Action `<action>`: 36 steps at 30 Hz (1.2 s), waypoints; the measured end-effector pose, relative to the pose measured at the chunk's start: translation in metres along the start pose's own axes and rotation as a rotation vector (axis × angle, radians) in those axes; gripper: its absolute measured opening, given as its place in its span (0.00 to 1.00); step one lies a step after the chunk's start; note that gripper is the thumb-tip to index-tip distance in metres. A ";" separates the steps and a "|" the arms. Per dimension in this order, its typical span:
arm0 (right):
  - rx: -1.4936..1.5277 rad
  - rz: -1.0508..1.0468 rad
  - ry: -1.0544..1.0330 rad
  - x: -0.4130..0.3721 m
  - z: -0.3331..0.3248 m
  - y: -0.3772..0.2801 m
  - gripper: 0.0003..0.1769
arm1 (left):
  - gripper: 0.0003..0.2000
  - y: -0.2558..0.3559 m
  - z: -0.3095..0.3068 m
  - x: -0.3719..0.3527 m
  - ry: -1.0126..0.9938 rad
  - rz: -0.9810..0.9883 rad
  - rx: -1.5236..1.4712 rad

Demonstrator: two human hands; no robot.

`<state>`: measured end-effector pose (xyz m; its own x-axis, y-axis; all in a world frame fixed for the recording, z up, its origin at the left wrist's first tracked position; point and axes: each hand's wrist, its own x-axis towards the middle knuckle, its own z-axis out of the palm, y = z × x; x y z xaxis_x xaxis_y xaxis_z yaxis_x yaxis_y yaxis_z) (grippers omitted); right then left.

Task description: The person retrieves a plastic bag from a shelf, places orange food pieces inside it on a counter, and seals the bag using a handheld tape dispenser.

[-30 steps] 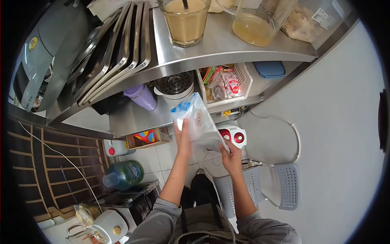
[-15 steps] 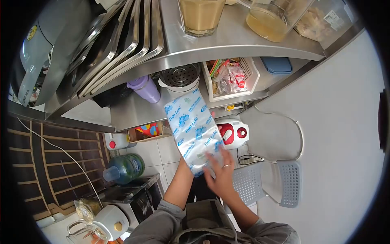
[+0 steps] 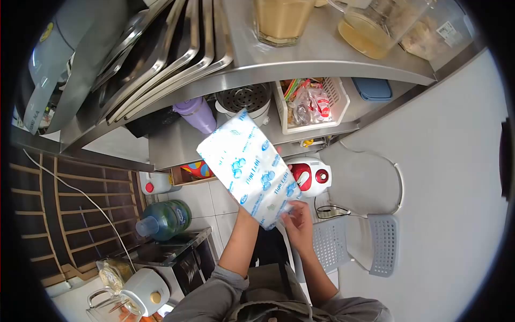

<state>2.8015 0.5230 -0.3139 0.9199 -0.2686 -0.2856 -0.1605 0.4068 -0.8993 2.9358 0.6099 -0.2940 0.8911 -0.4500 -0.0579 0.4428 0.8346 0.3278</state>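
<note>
A flat white plastic packet with blue lettering and blue pictures is held up in front of me, tilted. My left hand supports it from behind; most of that hand is hidden, with only fingertips showing past the right edge and the wrist below. At the packet's lower right corner, my right hand has its fingers bent together on the clear plastic edge.
A steel shelf ahead carries upright trays and a glass of tan liquid. Below are a purple tumbler, a white basket and a red-and-white appliance. A water jug lies left; a grey folding chair stands right.
The packet has turned and tipped, its upper end shifting left and its print now washed out by glare. My right hand has moved from over its face to its lower right corner.
</note>
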 end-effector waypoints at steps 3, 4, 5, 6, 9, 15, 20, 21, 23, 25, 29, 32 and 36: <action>-0.933 -0.413 0.199 -0.001 0.012 -0.028 0.26 | 0.35 0.008 0.009 -0.004 -0.210 -0.030 -0.164; -0.982 -0.478 0.153 0.001 0.016 -0.038 0.29 | 0.37 0.008 0.011 -0.005 -0.280 -0.045 -0.220; -1.031 -0.543 0.109 0.003 0.020 -0.048 0.31 | 0.38 0.007 0.011 -0.007 -0.350 -0.062 -0.278; -1.033 -0.541 0.111 0.008 0.031 -0.058 0.31 | 0.38 -0.001 -0.006 -0.014 -0.350 -0.064 -0.280; -0.831 -0.623 -0.041 0.017 0.051 -0.064 0.30 | 0.44 -0.016 -0.045 -0.029 0.008 0.006 0.023; 0.156 -0.018 0.016 0.029 0.032 -0.036 0.19 | 0.47 0.029 0.020 -0.025 0.031 0.179 1.250; 0.321 0.146 0.096 0.028 0.022 -0.038 0.20 | 0.41 0.046 -0.001 -0.040 -0.067 0.058 1.110; 0.319 0.147 0.096 0.030 0.020 -0.040 0.20 | 0.41 0.046 0.000 -0.043 -0.066 0.058 1.109; 0.307 0.115 0.113 0.035 0.016 -0.042 0.22 | 0.37 0.046 0.001 -0.047 -0.027 0.081 1.032; 0.298 0.055 0.076 0.038 0.016 -0.047 0.23 | 0.36 0.046 0.006 -0.048 -0.006 0.090 1.073; 0.059 -0.090 0.026 0.040 0.020 -0.058 0.23 | 0.34 0.043 0.018 -0.051 0.084 0.099 1.058; -0.052 -0.148 -0.041 0.041 0.022 -0.063 0.23 | 0.33 0.043 0.017 -0.054 0.039 0.156 1.134; -0.126 -0.123 -0.075 0.039 0.022 -0.063 0.21 | 0.31 0.039 0.023 -0.053 0.109 0.206 0.977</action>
<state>2.8553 0.5066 -0.2607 0.9588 -0.2414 -0.1496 -0.0844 0.2607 -0.9617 2.9037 0.6588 -0.2567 0.9671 -0.2538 0.0167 0.0472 0.2438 0.9687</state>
